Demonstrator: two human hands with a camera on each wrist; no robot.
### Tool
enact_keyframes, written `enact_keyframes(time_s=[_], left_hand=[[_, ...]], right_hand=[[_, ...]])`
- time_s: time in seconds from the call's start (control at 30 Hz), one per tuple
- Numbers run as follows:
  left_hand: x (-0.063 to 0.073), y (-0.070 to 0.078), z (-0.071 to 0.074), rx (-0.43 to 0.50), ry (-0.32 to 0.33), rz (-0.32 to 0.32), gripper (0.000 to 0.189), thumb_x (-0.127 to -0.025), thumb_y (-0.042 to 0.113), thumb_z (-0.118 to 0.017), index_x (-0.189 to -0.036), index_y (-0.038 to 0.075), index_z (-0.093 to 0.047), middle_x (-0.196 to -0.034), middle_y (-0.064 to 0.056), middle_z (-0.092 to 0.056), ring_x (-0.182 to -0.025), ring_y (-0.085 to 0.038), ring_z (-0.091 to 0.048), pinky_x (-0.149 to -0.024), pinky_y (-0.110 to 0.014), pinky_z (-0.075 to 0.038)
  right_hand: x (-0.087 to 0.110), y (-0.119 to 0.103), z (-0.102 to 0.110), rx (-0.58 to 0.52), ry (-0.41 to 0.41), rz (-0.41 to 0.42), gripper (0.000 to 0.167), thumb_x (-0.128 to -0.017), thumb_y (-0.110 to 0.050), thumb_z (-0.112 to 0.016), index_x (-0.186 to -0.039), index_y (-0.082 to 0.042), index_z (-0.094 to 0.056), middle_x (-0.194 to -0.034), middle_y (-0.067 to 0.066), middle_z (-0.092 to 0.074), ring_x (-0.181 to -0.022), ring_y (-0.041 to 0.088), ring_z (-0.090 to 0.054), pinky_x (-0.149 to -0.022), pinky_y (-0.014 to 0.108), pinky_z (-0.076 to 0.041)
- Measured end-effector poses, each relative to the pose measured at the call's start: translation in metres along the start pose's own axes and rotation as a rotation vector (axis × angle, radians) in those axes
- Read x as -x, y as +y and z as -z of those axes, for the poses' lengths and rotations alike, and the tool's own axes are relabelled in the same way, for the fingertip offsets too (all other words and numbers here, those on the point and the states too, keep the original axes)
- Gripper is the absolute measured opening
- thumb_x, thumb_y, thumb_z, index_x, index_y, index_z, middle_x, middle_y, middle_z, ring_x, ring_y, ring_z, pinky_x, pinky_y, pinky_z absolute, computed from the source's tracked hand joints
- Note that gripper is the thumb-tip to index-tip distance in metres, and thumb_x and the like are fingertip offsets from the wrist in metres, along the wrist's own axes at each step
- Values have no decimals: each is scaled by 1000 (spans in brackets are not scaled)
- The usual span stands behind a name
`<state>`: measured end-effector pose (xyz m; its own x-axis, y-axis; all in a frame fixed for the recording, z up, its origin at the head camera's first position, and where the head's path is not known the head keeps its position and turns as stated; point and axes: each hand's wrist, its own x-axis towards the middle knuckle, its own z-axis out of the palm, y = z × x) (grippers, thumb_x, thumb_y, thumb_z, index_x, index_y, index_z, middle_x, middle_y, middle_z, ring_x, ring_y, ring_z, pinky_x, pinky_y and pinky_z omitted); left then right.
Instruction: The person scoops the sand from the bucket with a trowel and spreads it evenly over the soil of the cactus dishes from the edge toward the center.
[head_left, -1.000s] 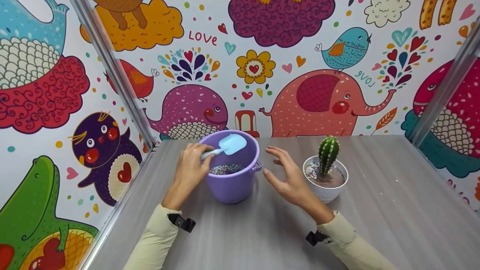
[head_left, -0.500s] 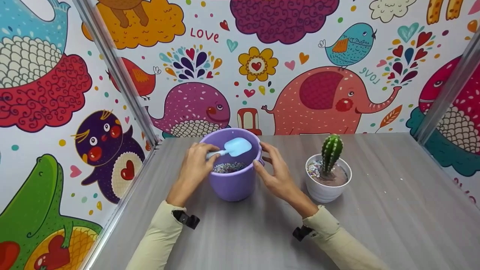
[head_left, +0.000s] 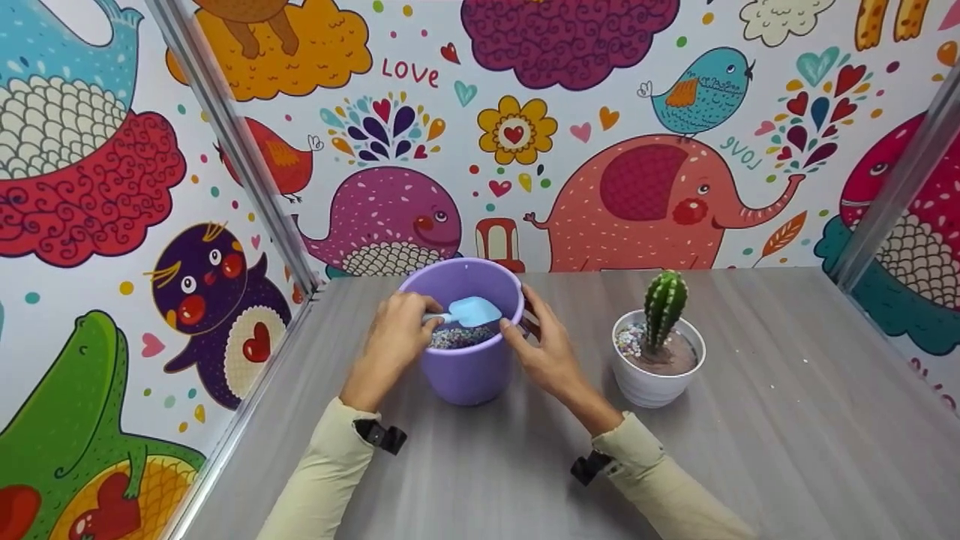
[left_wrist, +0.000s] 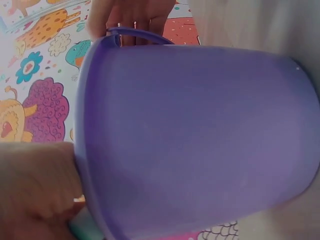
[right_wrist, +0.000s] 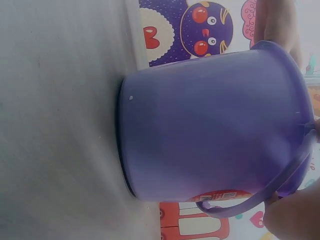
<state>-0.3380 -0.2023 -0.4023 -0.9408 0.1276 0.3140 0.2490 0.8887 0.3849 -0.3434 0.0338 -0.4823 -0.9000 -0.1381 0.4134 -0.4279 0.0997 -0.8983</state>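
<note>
My left hand pinches the handle of a small light-blue toy shovel. Its blade reaches into a purple bucket, over a layer of multicoloured bits inside. The bucket stands upright on the table. At its right side my right hand holds the rim, thumb at the front and fingers along the outside. The right wrist view shows the bucket's carrying handle hanging down beside that hand. From the left wrist, the bucket wall hides most of the shovel.
A white pot with a green cactus stands to the right of the bucket. Coloured bits cover the left part of its soil. A few tiny specks lie on the grey table. Patterned panels enclose the back and sides.
My right hand has moved left from beside the bucket onto its rim. The shovel has gone lower into the bucket, its blade closer to the bits.
</note>
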Motion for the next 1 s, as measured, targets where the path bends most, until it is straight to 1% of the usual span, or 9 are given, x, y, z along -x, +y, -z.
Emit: enact_keyframes(time_s=[0.07,0.17,0.23,0.3,0.43,0.53,0.7,0.83,1.0], left_hand=[[1,3,1,-74,13,-3,12,-95,10,-82,-105,4,-85,-106,-13,-83,-107,-38,-74,-100,-53,-57],[2,8,1,-205,48,-15,2,-91,4,-81,-92,3,-82,-95,-15,-82,-100,-40,-73,-94,-55,-55],[2,13,1,-299,57,-9,5,-90,-1,-77,-88,3,-79,-92,-18,-80,-99,-42,-71,-92,-56,-53],[0,19,0,-381,39,12,9,-91,-4,-73,-87,3,-77,-94,-19,-79,-101,-42,-70,-92,-55,-52],[-4,31,-1,-485,-26,59,17,-98,-3,-65,-98,5,-80,-103,-18,-80,-105,-39,-70,-94,-53,-52],[-9,37,-2,-510,-67,87,22,-101,-2,-62,-106,6,-82,-110,-18,-81,-108,-39,-71,-96,-53,-53],[-21,40,-8,-515,-140,140,25,-100,-2,-62,-111,8,-82,-115,-17,-80,-109,-38,-74,-98,-54,-56],[-29,39,-19,-475,-175,160,26,-102,0,-59,-114,8,-81,-116,-18,-79,-107,-40,-77,-93,-55,-59],[-29,32,-30,-409,-208,164,29,-103,2,-54,-117,5,-78,-122,-21,-76,-113,-44,-73,-99,-58,-53]], right_hand=[[0,1,0,-14,-4,4,78,-104,-28,-75,-168,-9,-36,-170,17,-44,-154,42,-48,-120,55,-46],[0,3,-1,-31,-7,12,77,-104,-23,-73,-169,-7,-35,-170,20,-42,-154,45,-47,-119,55,-47],[0,3,-1,-33,-12,5,77,-105,-23,-73,-169,-7,-34,-170,21,-41,-154,45,-47,-120,55,-46],[0,2,-1,-22,-16,-12,77,-105,-24,-72,-170,-9,-33,-171,18,-41,-155,42,-47,-121,54,-46],[1,0,-1,-26,-27,-26,77,-106,-24,-71,-170,-9,-31,-172,17,-39,-157,42,-44,-124,57,-41],[0,1,-1,-43,-37,-23,77,-107,-23,-70,-170,-7,-30,-172,19,-37,-157,44,-42,-124,59,-39],[-1,2,0,-39,-26,-24,77,-107,-23,-70,-170,-8,-30,-172,19,-38,-157,44,-44,-123,57,-42],[-1,1,0,-33,-11,-20,76,-107,-20,-69,-170,-7,-30,-172,19,-38,-156,43,-45,-123,58,-43],[1,-1,-2,-19,-21,-43,77,-107,-25,-69,-171,-10,-30,-172,17,-39,-156,42,-45,-123,57,-42]])
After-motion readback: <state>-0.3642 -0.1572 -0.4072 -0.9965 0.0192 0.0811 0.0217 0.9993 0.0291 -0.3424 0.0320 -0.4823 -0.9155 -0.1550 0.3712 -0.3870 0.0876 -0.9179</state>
